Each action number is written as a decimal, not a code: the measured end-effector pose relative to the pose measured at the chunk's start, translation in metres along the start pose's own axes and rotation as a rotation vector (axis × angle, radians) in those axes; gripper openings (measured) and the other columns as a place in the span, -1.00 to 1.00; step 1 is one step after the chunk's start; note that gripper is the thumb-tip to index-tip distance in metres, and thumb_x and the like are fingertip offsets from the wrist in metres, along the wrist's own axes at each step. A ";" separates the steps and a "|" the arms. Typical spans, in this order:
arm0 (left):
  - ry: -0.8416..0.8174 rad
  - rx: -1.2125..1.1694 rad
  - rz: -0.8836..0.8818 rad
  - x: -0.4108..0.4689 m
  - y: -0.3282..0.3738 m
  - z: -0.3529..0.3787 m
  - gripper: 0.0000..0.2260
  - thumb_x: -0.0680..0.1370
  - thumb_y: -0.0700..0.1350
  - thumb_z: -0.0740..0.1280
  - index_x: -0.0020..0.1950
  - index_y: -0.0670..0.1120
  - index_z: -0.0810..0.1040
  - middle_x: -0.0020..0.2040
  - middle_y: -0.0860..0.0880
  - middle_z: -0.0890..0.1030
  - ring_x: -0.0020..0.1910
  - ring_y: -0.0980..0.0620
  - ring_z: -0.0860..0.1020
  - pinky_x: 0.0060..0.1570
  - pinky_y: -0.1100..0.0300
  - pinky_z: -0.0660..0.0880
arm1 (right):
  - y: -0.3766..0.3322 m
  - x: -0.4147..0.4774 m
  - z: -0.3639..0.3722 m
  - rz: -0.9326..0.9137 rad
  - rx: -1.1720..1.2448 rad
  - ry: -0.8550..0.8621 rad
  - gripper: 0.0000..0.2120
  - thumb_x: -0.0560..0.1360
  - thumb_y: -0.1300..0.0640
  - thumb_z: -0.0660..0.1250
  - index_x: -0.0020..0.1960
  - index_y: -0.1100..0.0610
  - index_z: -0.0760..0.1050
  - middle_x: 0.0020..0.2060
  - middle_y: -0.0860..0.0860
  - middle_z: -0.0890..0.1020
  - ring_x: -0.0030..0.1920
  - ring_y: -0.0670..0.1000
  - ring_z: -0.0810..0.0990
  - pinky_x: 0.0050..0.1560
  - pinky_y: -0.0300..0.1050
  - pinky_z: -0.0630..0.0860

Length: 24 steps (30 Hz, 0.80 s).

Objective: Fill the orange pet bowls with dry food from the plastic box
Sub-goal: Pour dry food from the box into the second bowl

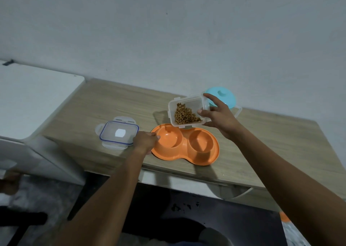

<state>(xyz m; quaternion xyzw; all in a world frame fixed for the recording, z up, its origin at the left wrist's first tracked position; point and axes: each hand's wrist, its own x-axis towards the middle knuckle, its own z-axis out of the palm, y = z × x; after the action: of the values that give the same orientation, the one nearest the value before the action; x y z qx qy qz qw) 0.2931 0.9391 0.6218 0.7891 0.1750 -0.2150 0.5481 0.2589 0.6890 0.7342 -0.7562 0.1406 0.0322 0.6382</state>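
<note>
An orange double pet bowl lies on the wooden table, both of its wells bare. My left hand grips its left rim. Above the bowl's far edge, my right hand holds the clear plastic box, tilted with its open side toward me. Brown dry food has piled up in the box's lower corner, over the left well. The box's lid, clear with a blue seal, lies flat on the table to the left of the bowl.
A turquoise lidded container stands behind my right hand near the wall. A white surface adjoins the wooden table on the left. The table's front edge runs just below the bowl, with dark floor beneath.
</note>
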 end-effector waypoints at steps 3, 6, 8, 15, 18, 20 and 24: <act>0.000 -0.008 -0.001 -0.001 0.002 0.000 -0.61 0.50 -0.06 0.46 0.32 -0.07 0.59 0.16 -0.16 0.65 0.11 -0.17 0.61 0.05 -0.11 0.62 | -0.002 0.000 0.002 -0.018 -0.027 -0.011 -0.32 0.51 0.24 0.48 0.52 -0.13 0.33 0.14 0.16 0.62 0.16 0.17 0.65 0.17 0.19 0.62; -0.006 -0.022 -0.015 0.001 0.002 0.000 -0.60 0.50 -0.06 0.47 0.32 -0.07 0.59 0.16 -0.16 0.65 0.12 -0.17 0.61 0.07 -0.13 0.61 | -0.002 0.001 0.003 -0.035 -0.047 -0.013 -0.32 0.50 0.24 0.48 0.52 -0.14 0.33 0.18 0.17 0.59 0.17 0.19 0.64 0.10 0.12 0.64; -0.008 -0.022 -0.023 0.002 0.002 -0.001 -0.61 0.49 -0.06 0.47 0.31 -0.08 0.59 0.15 -0.16 0.65 0.12 -0.16 0.61 0.07 -0.13 0.61 | -0.002 0.001 0.003 -0.047 -0.057 -0.016 -0.32 0.50 0.23 0.49 0.51 -0.15 0.34 0.20 0.18 0.58 0.17 0.20 0.63 0.08 0.10 0.64; 0.000 -0.010 -0.018 0.001 0.003 0.000 -0.61 0.51 -0.07 0.47 0.32 -0.08 0.58 0.15 -0.17 0.65 0.12 -0.16 0.61 0.05 -0.09 0.62 | -0.004 0.005 0.003 -0.079 -0.101 -0.016 -0.33 0.49 0.23 0.50 0.47 -0.19 0.37 0.23 0.18 0.54 0.18 0.21 0.62 0.12 0.16 0.66; 0.001 -0.011 -0.022 0.002 0.003 0.000 -0.63 0.50 -0.08 0.47 0.30 -0.08 0.59 0.14 -0.18 0.65 0.13 -0.16 0.60 0.05 -0.10 0.62 | -0.002 0.005 0.003 -0.112 -0.130 -0.017 -0.33 0.48 0.23 0.50 0.47 -0.20 0.38 0.25 0.17 0.53 0.18 0.19 0.62 0.06 0.10 0.69; 0.003 -0.010 -0.022 0.002 0.002 0.000 -0.64 0.50 -0.08 0.47 0.29 -0.08 0.60 0.13 -0.18 0.66 0.12 -0.16 0.61 0.05 -0.11 0.62 | 0.000 0.005 0.004 -0.146 -0.162 -0.028 -0.34 0.45 0.17 0.53 0.43 -0.27 0.40 0.26 0.17 0.52 0.16 0.19 0.64 0.05 0.15 0.69; 0.007 -0.002 -0.020 0.002 0.003 0.001 -0.65 0.50 -0.07 0.47 0.28 -0.06 0.61 0.12 -0.17 0.66 0.11 -0.16 0.62 0.04 -0.11 0.62 | 0.001 0.003 0.006 -0.175 -0.189 -0.035 -0.35 0.38 0.09 0.55 0.28 -0.46 0.42 0.29 0.15 0.52 0.17 0.22 0.63 0.05 0.23 0.68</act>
<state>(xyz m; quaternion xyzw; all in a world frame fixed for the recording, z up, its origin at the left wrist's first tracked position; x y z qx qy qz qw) 0.2956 0.9376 0.6228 0.7875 0.1849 -0.2176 0.5461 0.2623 0.6945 0.7318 -0.8217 0.0594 0.0027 0.5668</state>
